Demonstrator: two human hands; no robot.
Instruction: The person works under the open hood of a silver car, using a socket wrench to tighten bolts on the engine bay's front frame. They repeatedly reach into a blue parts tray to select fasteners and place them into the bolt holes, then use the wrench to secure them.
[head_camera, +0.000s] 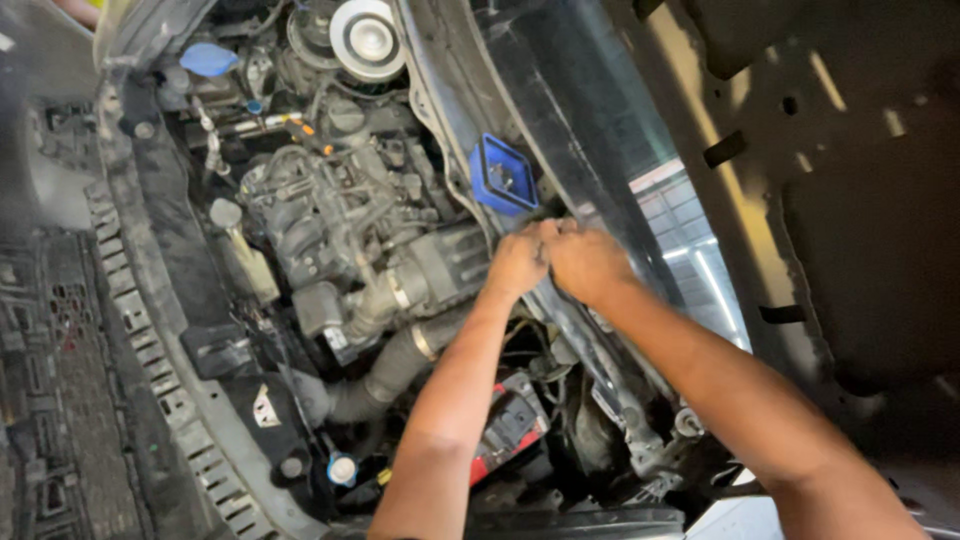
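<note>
Both my arms reach into an open car engine bay. My left hand (516, 262) and my right hand (585, 262) are closed side by side on something small at the black cowl panel (560, 120) along the base of the windscreen; what they grip is hidden by the fingers. A small blue square tray (502, 175) sits on the panel edge just above my hands. Below my left forearm lie the engine (340, 215) and a thick black intake hose (390, 370).
A battery with a red cover (512, 420) sits under my left arm. A round silver strut cap (366, 38) and a blue filler cap (208, 58) are at the top. The raised bonnet underside (850, 180) fills the right. The front grille (150, 350) runs down the left.
</note>
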